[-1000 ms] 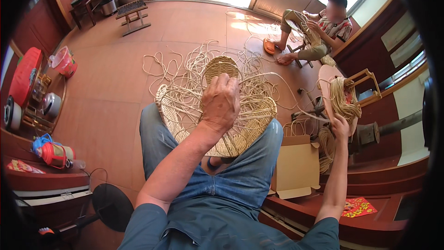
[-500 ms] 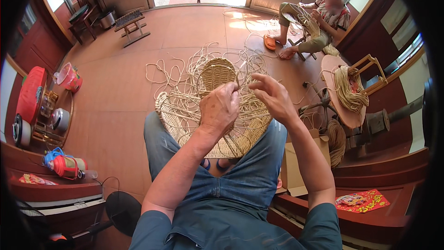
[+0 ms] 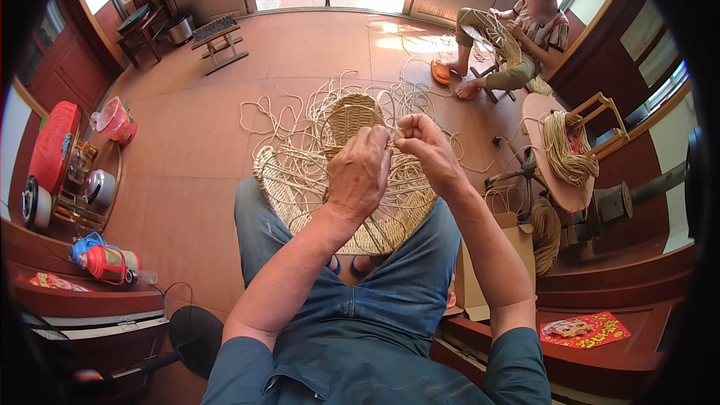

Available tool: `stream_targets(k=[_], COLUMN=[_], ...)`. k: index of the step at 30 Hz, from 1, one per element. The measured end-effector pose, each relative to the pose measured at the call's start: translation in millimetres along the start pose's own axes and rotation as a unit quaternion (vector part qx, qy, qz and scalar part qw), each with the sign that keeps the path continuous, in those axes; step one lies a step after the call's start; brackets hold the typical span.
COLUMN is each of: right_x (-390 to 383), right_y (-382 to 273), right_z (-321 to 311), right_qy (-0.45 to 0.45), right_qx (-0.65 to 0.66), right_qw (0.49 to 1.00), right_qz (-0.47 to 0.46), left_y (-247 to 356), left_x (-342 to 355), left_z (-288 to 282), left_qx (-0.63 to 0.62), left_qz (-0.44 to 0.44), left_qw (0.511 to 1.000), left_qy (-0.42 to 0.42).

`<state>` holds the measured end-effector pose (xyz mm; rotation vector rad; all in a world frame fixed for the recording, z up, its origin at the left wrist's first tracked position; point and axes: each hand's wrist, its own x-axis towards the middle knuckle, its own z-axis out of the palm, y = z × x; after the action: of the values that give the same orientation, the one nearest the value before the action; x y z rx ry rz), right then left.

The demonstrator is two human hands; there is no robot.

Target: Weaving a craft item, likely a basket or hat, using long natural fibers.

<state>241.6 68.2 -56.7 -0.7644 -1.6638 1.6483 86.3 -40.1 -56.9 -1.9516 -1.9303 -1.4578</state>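
A partly woven piece of straw-coloured cord lies across my thighs, its curved woven band [image 3: 401,229] nearest me. An oval woven panel [image 3: 354,116] stands up at its far side, with thin frame rods showing around it. My left hand [image 3: 361,169] is closed at the right edge of this panel, back of the hand up, gripping cord there. My right hand [image 3: 429,146] is pinched just beside the left fingertips, holding a strand of cord. The exact spot between the fingers is mostly hidden. Many loose cord ends [image 3: 274,124] spread over the floor beyond the piece.
At the far right a person [image 3: 525,37] sits weaving a similar piece. Coils of cord [image 3: 568,150] hang on a pink board at right, above a cardboard box [image 3: 499,274]. A low stool [image 3: 217,41] stands far left; a pink bucket [image 3: 116,121] sits nearer.
My right hand, apart with loosely spread fingers before, has moved left to meet my left hand and closed in a pinch. My left hand stays at the panel's edge.
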Motion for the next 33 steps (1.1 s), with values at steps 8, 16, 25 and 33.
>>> stream_targets(k=[8, 16, 25, 33], right_x=[-49.9, -244.8, -273.8, -109.9], right_y=[-9.8, -0.9, 69.3, -7.0], right_z=[-131.2, -447.0, -445.8, -42.4], right_qy=[0.166, 0.576, 0.595, 0.204], right_qx=[0.251, 0.233, -0.205, -0.476], right_qw=[0.953, 0.783, 0.763, 0.825], right_qz=[0.017, 0.038, 0.145, -0.223], left_y=[-11.2, -12.4, -10.0, -16.2], left_x=[3.1, 4.2, 11.4, 14.1], left_z=[14.4, 7.8, -0.2, -10.0], left_qx=[0.078, -0.014, -0.078, -0.016], left_qz=[0.089, 0.061, -0.084, -0.085], left_qw=[0.993, 0.997, 0.993, 0.996], left_qy=[-0.025, -0.045, -0.007, -0.018])
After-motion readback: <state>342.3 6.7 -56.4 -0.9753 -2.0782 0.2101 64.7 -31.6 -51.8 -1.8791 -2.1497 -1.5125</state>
